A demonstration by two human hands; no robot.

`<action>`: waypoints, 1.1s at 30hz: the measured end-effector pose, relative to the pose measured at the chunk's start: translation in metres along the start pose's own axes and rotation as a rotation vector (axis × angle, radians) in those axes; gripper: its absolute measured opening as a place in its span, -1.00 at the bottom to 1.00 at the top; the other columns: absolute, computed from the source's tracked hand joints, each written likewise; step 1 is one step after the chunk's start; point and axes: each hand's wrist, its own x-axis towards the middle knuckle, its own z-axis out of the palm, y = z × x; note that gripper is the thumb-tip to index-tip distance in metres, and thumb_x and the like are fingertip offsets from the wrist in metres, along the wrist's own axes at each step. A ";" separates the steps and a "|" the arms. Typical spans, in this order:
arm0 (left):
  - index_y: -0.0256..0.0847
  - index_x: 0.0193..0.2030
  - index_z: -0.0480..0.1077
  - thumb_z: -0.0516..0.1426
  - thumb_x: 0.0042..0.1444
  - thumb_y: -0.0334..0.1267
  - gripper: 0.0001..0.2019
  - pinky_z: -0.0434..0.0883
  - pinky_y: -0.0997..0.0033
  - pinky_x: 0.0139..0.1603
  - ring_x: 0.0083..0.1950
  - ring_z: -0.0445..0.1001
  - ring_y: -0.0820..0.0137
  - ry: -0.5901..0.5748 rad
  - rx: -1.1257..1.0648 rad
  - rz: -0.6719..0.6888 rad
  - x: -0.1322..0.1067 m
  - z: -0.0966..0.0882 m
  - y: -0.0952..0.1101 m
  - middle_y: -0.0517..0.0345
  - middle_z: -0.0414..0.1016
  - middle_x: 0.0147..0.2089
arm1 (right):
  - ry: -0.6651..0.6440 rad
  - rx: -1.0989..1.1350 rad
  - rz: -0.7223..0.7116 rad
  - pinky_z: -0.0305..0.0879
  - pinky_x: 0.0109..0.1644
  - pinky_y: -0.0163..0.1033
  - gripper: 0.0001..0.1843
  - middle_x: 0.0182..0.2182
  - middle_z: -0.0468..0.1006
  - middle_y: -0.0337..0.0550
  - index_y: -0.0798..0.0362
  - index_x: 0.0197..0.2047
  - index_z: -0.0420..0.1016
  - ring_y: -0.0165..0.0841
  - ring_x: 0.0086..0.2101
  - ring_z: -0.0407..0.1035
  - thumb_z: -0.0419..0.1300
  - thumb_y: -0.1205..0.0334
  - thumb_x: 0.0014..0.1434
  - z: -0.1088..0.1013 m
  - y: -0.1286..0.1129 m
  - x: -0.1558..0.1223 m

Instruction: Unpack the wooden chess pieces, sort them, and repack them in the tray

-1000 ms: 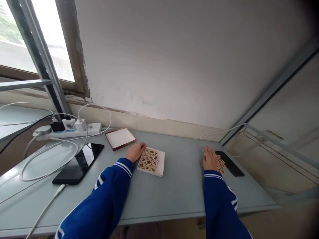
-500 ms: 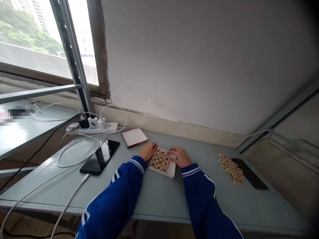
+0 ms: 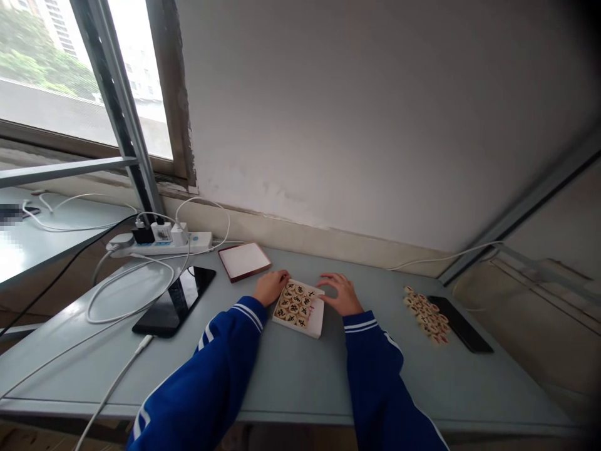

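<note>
A shallow white box (image 3: 314, 321) lies on the desk in front of me, with round Chinese chess pieces (image 3: 295, 303) set in rows inside, black characters up. At its upper left corner, my left hand (image 3: 271, 287) has its fingers closed on the edge. My right hand (image 3: 345, 294) is over the desk at the box's right side, thumb and fingers apart, with nothing visible between them. The thumb is close to the upper right corner; whether it touches cannot be made out. A strip of the box's white floor shows along the right.
More chess pieces (image 3: 427, 316) lie loosely grouped at the right, beside a dark flat slab (image 3: 462, 326). The reddish-rimmed box lid (image 3: 244, 260) sits near the wall. On the left are a black tablet (image 3: 176, 304), white cables and a power strip (image 3: 200, 242).
My right hand has drawn back from the pieces to the right and its fingers have spread. My left hand stays at the box corner. The whole view has shifted slightly.
</note>
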 end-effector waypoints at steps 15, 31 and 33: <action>-0.10 -0.16 0.37 -0.19 0.18 -0.04 -0.63 0.26 0.41 -0.26 -0.18 0.41 0.28 -0.018 -0.019 0.000 -0.002 -0.005 0.003 0.07 0.46 -0.23 | 0.210 -0.151 0.154 0.06 -0.03 -0.18 -0.70 -0.11 0.44 -0.15 -0.05 -0.06 0.38 -0.34 -0.08 0.24 -0.06 0.22 0.19 0.006 0.037 -0.004; -0.09 -0.19 0.35 -0.19 0.18 -0.04 -0.64 0.25 0.41 -0.33 -0.22 0.42 0.27 -0.008 -0.029 0.004 0.000 -0.002 -0.003 0.08 0.46 -0.27 | -0.001 -0.230 0.328 -0.29 0.11 0.25 -0.46 0.11 0.20 0.02 -0.03 0.15 0.14 -0.21 0.16 -0.08 -0.32 0.00 0.21 0.016 0.105 -0.018; -0.08 -0.20 0.35 -0.19 0.18 -0.04 -0.64 0.25 0.41 -0.34 -0.23 0.42 0.27 0.003 -0.025 0.013 -0.001 -0.001 -0.004 0.09 0.47 -0.27 | 0.096 -0.200 0.370 -0.19 0.07 0.23 -0.43 0.07 0.25 0.05 -0.03 0.10 0.24 -0.17 0.15 -0.04 -0.38 0.01 0.21 -0.002 0.119 -0.025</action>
